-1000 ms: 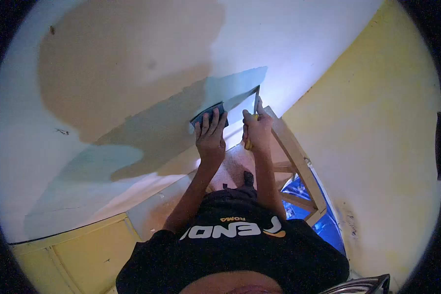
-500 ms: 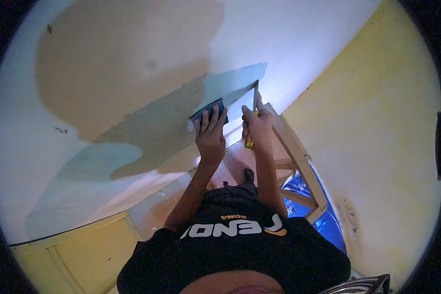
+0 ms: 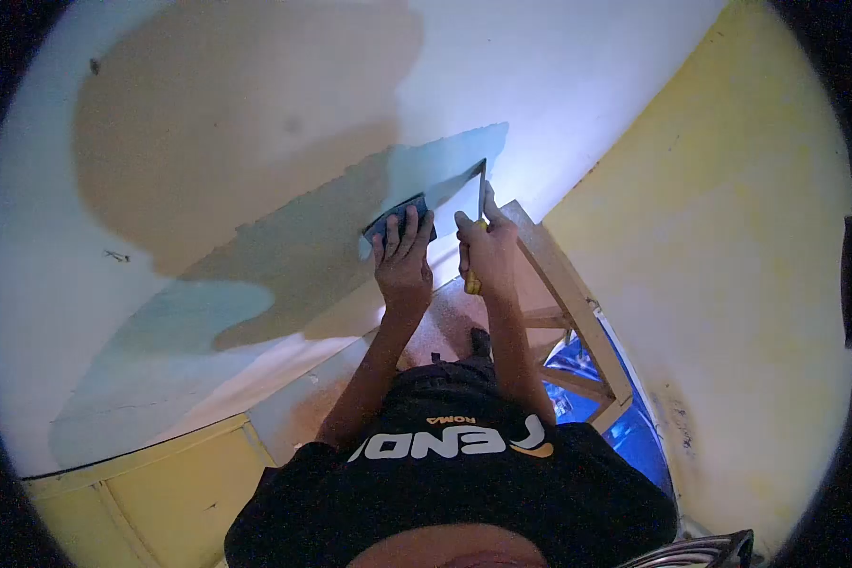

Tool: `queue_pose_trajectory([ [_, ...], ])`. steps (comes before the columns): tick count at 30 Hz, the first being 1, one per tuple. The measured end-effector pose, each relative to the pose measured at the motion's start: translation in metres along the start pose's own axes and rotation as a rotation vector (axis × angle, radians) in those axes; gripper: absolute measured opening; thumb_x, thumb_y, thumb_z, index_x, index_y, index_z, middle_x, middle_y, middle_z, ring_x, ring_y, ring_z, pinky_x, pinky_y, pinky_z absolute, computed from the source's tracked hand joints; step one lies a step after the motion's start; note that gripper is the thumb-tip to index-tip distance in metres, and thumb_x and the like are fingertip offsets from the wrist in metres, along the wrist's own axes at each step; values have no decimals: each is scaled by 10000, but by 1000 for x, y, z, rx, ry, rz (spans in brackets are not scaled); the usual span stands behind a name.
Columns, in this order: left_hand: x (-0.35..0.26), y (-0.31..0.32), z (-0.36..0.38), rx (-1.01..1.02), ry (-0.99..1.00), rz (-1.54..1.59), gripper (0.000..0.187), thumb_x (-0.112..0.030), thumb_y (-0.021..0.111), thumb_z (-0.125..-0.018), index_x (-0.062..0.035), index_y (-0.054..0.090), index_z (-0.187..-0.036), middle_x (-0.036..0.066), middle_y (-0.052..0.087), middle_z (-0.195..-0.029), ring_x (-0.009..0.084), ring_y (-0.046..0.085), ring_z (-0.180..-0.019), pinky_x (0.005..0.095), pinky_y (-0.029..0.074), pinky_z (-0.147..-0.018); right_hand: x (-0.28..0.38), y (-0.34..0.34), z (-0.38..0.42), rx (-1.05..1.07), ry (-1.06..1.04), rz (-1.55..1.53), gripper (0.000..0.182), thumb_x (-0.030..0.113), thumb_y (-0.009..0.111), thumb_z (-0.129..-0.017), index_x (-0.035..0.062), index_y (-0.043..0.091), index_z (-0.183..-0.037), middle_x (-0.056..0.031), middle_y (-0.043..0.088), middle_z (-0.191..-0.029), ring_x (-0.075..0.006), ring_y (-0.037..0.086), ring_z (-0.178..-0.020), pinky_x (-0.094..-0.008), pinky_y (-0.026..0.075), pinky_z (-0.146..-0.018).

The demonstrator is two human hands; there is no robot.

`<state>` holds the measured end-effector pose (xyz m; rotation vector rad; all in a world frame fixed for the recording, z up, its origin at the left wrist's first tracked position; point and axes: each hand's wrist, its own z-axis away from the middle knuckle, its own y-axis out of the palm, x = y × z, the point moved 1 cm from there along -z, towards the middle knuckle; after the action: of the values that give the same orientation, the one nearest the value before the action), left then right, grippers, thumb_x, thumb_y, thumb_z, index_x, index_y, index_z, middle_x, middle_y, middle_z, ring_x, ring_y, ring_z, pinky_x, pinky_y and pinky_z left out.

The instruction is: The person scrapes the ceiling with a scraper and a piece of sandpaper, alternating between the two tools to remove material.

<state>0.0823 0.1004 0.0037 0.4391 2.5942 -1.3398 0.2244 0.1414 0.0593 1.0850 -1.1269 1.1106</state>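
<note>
Left hand (image 3: 404,276) holding dark flat pad (image 3: 400,215) close to wall (image 3: 559,85), fingers lying across it (contact with wall hard to tell). Right hand (image 3: 490,251) gripping yellow-handled tool (image 3: 473,282), fingers wrapping it, blade (image 3: 483,178) pointing up toward blue-green patch (image 3: 445,150) on wall, near pad. Wooden frame (image 3: 577,305) standing just right, blue sheeting (image 3: 636,447) showing through its openings.

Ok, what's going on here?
Someone in a black T-shirt with white lettering is working at a white wall bearing a pale blue-grey patch. The left hand has its fingers over a dark blue, flat rectangular piece. The right hand grips a yellow-handled tool, its thin blade seemingly meeting the wall. A light-brown wooden frame stands to the right.
</note>
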Motion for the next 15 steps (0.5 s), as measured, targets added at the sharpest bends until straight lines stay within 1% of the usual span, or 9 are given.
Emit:
queue_pose_trajectory([
  [3, -1, -2, 2, 20, -8, 14, 572, -59, 552, -887, -193, 549, -1442, 48, 438, -1562, 334, 411, -1420, 544, 270, -1171, -11, -5, -13, -80, -8, -20, 639, 65, 644, -903, 12, 423, -1500, -15, 544, -626, -82, 481, -405, -249, 380, -348],
  [4, -1, -3, 0, 25, -13, 17, 572, -60, 551, -889, -196, 547, -1444, 47, 436, -1564, 333, 412, -1420, 543, 270, -1171, -3, -5, -7, -48, 12, -43, 649, 68, 651, -900, 10, 417, -1503, -15, 545, -629, -86, 486, -410, -254, 380, -346],
  [6, 2, 3, 2, 0, 0, -8, 586, -56, 557, -881, -202, 543, -1449, 42, 433, -1567, 328, 408, -1424, 542, 266, -1173, -32, 0, -10, -19, -121, 77, 647, 73, 647, -905, 5, 412, -1504, -15, 548, -632, -88, 486, -410, -256, 379, -346],
  [9, -1, -2, 0, 5, -3, 3, 595, -61, 563, -878, -212, 539, -1453, 33, 430, -1569, 321, 403, -1429, 540, 260, -1177, -38, 0, -10, -58, -95, 121, 647, 72, 645, -911, -4, 402, -1506, -19, 555, -634, -92, 475, -401, -266, 381, -350],
  [11, -1, -3, 1, 9, -1, 2, 594, -69, 563, -879, -216, 539, -1454, 30, 428, -1571, 317, 398, -1432, 539, 255, -1179, -9, 0, -2, -53, 19, -23, 657, 69, 649, -910, -2, 394, -1511, -23, 560, -634, -93, 472, -398, -271, 381, -354],
  [12, 1, 1, 3, 2, 5, -11, 592, -73, 561, -880, -216, 539, -1454, 29, 426, -1573, 317, 394, -1435, 538, 252, -1181, -26, -2, -10, -22, -57, 63, 664, 74, 650, -912, -3, 384, -1515, -28, 563, -632, -93, 470, -394, -271, 377, -352],
  [13, 2, 3, 3, -5, 11, -25, 589, -77, 559, -882, -216, 539, -1454, 29, 424, -1574, 316, 391, -1437, 538, 249, -1182, -29, -1, -13, 3, -135, 147, 672, 79, 651, -913, -5, 374, -1520, -32, 565, -630, -94, 468, -391, -272, 373, -350],
  [14, 5, 5, 2, -11, 14, -30, 587, -78, 556, -883, -216, 540, -1454, 29, 424, -1575, 315, 383, -1442, 536, 244, -1184, -34, -2, -13, 5, -105, 102, 671, 82, 651, -914, -6, 374, -1519, -33, 565, -629, -94, 468, -390, -270, 370, -348],
  [15, 6, 5, 2, -12, 16, -32, 585, -79, 552, -885, -217, 541, -1453, 30, 423, -1575, 314, 376, -1446, 534, 240, -1187, -23, -2, -7, 5, -71, 59, 671, 84, 651, -915, -7, 374, -1519, -34, 565, -629, -95, 467, -388, -269, 366, -346],
])
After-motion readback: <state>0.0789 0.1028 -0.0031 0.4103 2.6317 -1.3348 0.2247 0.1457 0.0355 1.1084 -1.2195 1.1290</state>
